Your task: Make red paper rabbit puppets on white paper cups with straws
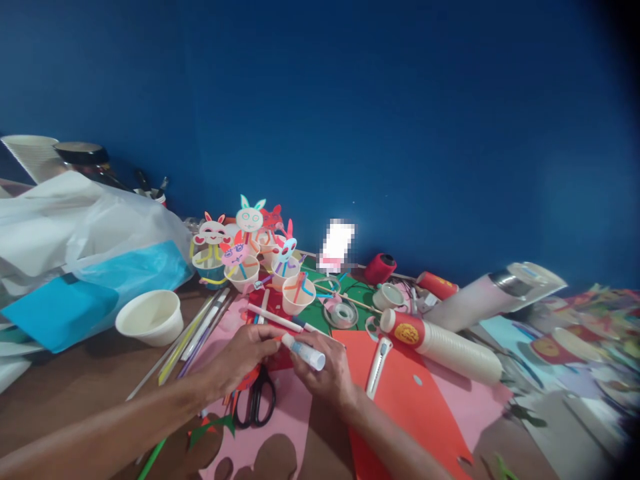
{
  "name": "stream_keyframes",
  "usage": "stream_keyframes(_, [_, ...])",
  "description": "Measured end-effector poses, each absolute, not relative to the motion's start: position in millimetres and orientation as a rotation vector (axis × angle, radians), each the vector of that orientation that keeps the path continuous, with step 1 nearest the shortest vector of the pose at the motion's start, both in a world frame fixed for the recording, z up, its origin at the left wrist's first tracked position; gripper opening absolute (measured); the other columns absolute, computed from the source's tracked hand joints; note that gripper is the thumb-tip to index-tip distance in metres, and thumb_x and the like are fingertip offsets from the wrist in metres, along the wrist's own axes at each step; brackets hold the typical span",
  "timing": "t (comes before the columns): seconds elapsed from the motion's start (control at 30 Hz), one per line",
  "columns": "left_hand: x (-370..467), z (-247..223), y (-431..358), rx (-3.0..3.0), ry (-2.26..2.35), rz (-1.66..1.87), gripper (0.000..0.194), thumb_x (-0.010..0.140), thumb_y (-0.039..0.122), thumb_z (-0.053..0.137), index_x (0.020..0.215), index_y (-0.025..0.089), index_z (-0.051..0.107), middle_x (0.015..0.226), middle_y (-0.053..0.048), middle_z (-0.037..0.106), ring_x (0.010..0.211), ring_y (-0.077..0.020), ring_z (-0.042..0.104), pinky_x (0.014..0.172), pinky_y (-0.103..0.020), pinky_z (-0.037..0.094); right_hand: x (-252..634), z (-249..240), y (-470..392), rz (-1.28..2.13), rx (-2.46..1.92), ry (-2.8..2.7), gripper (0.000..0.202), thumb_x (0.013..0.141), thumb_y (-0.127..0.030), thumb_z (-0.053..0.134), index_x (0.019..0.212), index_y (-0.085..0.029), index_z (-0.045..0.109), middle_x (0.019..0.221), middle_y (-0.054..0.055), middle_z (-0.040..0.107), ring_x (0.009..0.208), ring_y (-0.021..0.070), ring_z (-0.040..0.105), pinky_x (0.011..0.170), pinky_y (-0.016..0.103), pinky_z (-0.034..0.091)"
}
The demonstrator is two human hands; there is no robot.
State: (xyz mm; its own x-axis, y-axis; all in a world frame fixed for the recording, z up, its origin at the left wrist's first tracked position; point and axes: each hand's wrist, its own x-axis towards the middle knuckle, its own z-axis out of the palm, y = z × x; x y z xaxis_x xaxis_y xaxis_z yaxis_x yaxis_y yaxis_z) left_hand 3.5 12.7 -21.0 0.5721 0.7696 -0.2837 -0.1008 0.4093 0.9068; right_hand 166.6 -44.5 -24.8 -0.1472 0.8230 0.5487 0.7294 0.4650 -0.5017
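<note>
My right hand (330, 373) is closed around a glue stick (309, 355) with a clear, whitish tube, its tip pointing left. At that tip, the fingers of my left hand (243, 353) pinch a small orange-red piece of paper (278, 339), mostly hidden by the fingertips. Black-handled scissors (256, 400) lie below my hands on pink paper (285, 413) with round holes cut in it. Just behind my hands is a white pen (275, 316). Paper cups with animal faces, such as a white rabbit face (250, 217), stand farther back.
A white bowl (151, 317) and several straws (187, 347) are at left, beside a plastic bag (125, 207). To the right lie a box cutter (379, 367), red paper (410, 413) and a stack of cups (460, 353). A blue wall (400, 133) closes the back.
</note>
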Motion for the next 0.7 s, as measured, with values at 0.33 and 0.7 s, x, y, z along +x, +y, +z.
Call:
stream_keyframes(0.33, [6,-7,12,0.979,0.825,0.617,0.022,0.064,0.027,0.065,0.081,0.013,0.067,0.056,0.000,0.059,0.047,-0.0081,0.048,0.047,-0.019,0.035,166,-20,-42,0.154,-1.310,-1.864,0.016,0.079,-0.026,0.048,0.091,-0.020,0.057,0.076,0.005,0.064,0.068,0.0159,0.060,0.061,0.024,0.045])
stream_keyframes(0.7, [17,-3,40,0.775,0.766,0.628,0.016,0.062,0.020,0.066,0.075,0.011,0.066,0.067,-0.006,0.068,0.066,-0.0167,0.063,0.063,-0.027,0.048,164,-20,-13,0.253,-1.399,-1.605,0.013,0.077,-0.024,0.049,0.085,-0.017,0.057,0.071,0.002,0.062,0.062,0.0138,0.058,0.058,0.023,0.044])
